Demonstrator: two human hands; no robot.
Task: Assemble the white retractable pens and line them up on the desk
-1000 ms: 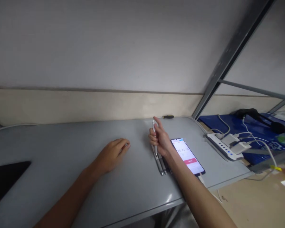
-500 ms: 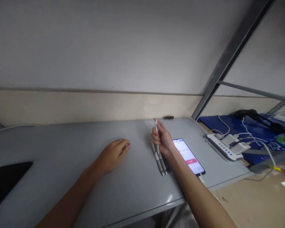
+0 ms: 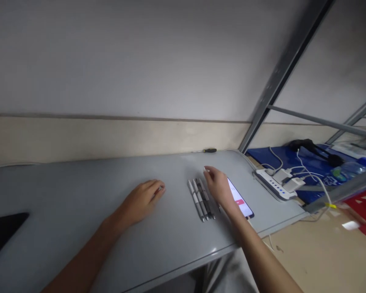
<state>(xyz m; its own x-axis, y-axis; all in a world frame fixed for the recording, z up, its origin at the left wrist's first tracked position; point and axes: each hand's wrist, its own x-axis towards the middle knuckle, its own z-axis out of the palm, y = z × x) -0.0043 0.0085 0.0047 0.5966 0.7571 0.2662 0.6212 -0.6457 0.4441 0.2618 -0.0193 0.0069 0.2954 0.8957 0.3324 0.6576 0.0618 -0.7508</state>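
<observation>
My left hand (image 3: 144, 199) rests palm down on the grey table (image 3: 158, 244), its fingers loosely curved and nothing clearly in them. My right hand (image 3: 218, 183) is closed over a pen (image 3: 205, 170). Only that pen's white end at the fingertips and its metal tip under the wrist show; the rest is hidden. Just left of this hand, white and grey pens (image 3: 197, 200) and darker pens (image 3: 205, 197) lie side by side, tips toward me. Beneath and right of my right wrist is a lit phone (image 3: 247, 211), partly covered.
A screwdriver (image 3: 210, 150) lies by the wall. At the right edge stands a white power strip (image 3: 274, 186) with plugged-in chargers and cables. A metal frame post (image 3: 262, 97) rises behind it. A black flat object (image 3: 6, 232) lies far left.
My right hand has lowered and turned over, moving right of the row of pens; the pen it held upright now lies low near the table. My left hand stays put. The view has shifted right.
</observation>
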